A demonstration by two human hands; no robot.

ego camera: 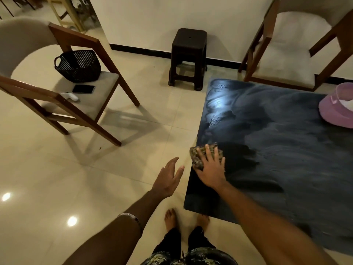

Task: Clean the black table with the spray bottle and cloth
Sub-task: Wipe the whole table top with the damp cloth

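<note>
With smeared wipe marks across most of the black table (277,150), the right hand (210,169) presses flat fingers on the cloth (198,157) at its left edge, the left hand (168,178) open, so wiping looks well advanced.

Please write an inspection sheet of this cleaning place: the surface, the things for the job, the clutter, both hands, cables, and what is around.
Surface: black table, streaked with smears and glare, near left part darker.
Job's things: patterned cloth at the table's left edge; spray bottle not clearly seen.
Clutter: pink basin at the far right of the table.
Hands: right hand presses flat on the cloth; left hand open over the floor, holding nothing.
Cables: nothing seen.
Surroundings: chair bearing a black basket, a phone and a white object; dark stool; second chair; glossy tiled floor.
</note>
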